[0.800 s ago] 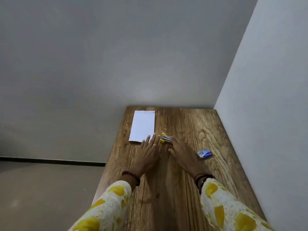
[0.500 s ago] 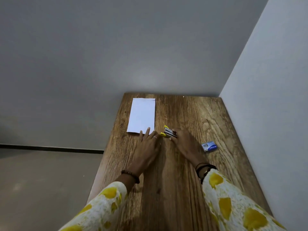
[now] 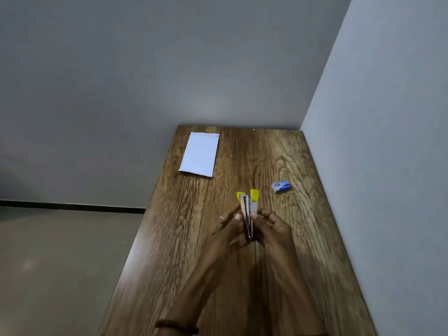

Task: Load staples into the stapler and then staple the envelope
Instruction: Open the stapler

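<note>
The stapler (image 3: 247, 209), a small metal one with yellow ends, is held up above the middle of the desk (image 3: 242, 275), between the two hands. It points away from the person, its two yellow tips spread apart at the far end, so it looks partly opened. The left hand (image 3: 226, 230) grips it from the left, thumb pressed on the metal side, with a thin ring on one finger. The right hand (image 3: 271, 229) grips it from the right, thumb on the other metal side and fingers curled around it. Both hands are closed on the stapler at its near half; the near end is hidden between the palms.

A small blue and white staple box (image 3: 281, 186) lies flat on the desk to the right, beyond the hands and well apart from them. The white envelope (image 3: 200, 154) lies flat near the far left corner of the desk, well apart from the stapler. A dark beaded bracelet (image 3: 177, 326) circles the left wrist. Grey walls (image 3: 375, 117) meet the desk at its far and right edges.
</note>
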The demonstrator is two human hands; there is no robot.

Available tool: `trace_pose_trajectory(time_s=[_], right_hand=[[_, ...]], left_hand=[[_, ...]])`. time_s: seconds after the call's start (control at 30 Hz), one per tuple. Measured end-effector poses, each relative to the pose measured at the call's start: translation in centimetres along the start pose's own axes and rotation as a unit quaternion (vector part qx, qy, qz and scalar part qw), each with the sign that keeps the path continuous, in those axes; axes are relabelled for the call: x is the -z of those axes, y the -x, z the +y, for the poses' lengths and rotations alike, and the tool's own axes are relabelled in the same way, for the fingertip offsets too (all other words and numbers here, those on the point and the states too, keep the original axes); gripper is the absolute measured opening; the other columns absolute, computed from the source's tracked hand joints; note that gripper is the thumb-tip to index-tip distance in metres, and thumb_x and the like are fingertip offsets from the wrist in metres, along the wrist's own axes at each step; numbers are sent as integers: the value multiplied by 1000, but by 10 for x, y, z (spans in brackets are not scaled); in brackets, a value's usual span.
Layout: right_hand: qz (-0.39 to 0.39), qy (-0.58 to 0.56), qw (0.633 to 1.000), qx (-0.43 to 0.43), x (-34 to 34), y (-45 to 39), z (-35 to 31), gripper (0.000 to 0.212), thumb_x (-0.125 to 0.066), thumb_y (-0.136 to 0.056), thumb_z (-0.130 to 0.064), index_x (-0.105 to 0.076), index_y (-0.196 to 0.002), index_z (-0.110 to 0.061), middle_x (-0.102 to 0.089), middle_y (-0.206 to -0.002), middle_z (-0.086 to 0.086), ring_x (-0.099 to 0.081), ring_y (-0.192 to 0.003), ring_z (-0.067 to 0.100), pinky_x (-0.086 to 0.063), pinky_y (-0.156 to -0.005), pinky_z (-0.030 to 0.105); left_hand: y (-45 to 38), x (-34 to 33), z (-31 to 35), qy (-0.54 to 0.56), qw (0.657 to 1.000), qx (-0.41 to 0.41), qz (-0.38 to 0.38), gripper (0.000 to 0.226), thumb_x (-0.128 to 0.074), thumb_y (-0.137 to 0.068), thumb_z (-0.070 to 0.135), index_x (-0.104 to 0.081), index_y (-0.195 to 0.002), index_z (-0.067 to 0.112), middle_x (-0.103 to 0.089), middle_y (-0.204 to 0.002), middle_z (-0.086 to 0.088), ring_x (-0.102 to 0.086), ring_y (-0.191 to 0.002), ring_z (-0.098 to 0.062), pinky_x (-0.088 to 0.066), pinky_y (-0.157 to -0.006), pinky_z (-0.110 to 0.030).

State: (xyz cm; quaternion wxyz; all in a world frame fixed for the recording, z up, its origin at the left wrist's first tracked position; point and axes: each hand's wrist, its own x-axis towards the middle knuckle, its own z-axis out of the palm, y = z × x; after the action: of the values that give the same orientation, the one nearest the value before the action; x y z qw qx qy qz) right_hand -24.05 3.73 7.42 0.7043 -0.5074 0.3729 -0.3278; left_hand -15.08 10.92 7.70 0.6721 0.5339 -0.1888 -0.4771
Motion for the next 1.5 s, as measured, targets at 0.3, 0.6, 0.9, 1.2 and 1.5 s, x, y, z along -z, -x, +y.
trace_pose_trajectory(time_s=[0.3, 0.6, 0.9, 1.2, 1.5], right_hand=[[49, 195, 963, 179, 6, 80, -67, 11, -66, -82, -26, -66, -92, -32, -70, -85, -13, -66, -81, 0, -48, -68, 6], [63, 200, 945, 253, -3, 104, -100, 13, -65, -82, -13, -55, -81, -20, -61, -70, -8, -58, -63, -11, -44, -54, 3], [9, 198, 935, 293, -3, 117, -118, 17, -67, -81, -18, -64, -79, -35, -65, -69, -24, -60, -72, -16, -43, -62, -1], [30, 256, 910, 324, -2, 116, -122, 25, -70, -77, -24, -69, -102, -24, -62, -80, -23, -66, -73, -2, -52, -65, 8], [68, 223, 908, 348, -5, 119, -125, 19, -70, -79, -21, -62, -79, -38, -62, -75, -25, -60, -74, -14, -46, -61, 2]], left_hand=[[61, -38, 17, 102, 992, -45, -52, 40, -62, -68, 14, -63, -105, 31, -74, -94, 6, -69, -86, -11, -59, -66, -27], [77, -40, 43, 88, 991, -82, -59, 46, -63, -65, 16, -62, -111, 17, -74, -90, 9, -68, -82, -9, -49, -86, -42], [85, -37, 51, 136, 982, -90, -91, 33, -61, -67, 12, -68, -99, 17, -74, -85, 3, -69, -84, -12, -52, -85, -39], [90, -42, 57, 120, 980, -97, -126, 27, -57, -70, 13, -69, -93, 18, -74, -74, 2, -70, -68, -11, -58, -64, -23], [95, -51, 56, 99, 981, -78, -150, 37, -60, -69, 13, -63, -106, 17, -73, -92, 1, -70, -88, -16, -50, -85, -47]])
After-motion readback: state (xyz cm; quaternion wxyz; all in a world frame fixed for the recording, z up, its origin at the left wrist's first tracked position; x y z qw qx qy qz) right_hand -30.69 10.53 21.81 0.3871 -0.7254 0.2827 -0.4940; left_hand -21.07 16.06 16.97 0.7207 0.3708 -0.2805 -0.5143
